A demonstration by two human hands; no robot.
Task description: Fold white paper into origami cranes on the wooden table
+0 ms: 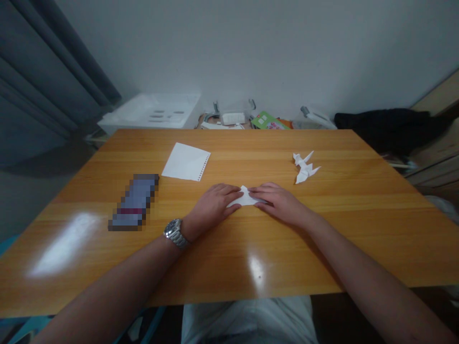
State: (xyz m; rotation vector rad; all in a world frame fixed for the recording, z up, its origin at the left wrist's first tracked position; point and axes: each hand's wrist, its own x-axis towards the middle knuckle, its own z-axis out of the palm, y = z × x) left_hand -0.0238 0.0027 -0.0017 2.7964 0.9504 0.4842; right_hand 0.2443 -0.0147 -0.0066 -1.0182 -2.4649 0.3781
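Note:
A small white piece of folded paper [246,197] lies on the wooden table between my hands, with a pointed tip at its far side. My left hand [218,200] holds its left end, fingers on top and thumb at the near edge. At the right end, my right hand [274,198] grips the paper in much the same way. The fingers cover both ends, so only the middle shows. Farther off to the right rests a folded white paper figure [304,168] with several pointed parts. A silver watch [175,232] is on my left wrist.
A white sheet of paper [187,161] with a perforated edge lies to the left on the wooden table [229,253]. Nearer, a blurred-out dark rectangular object [134,202] lies left of my left hand. Behind the table are a white container [158,111] and a green packet [268,120].

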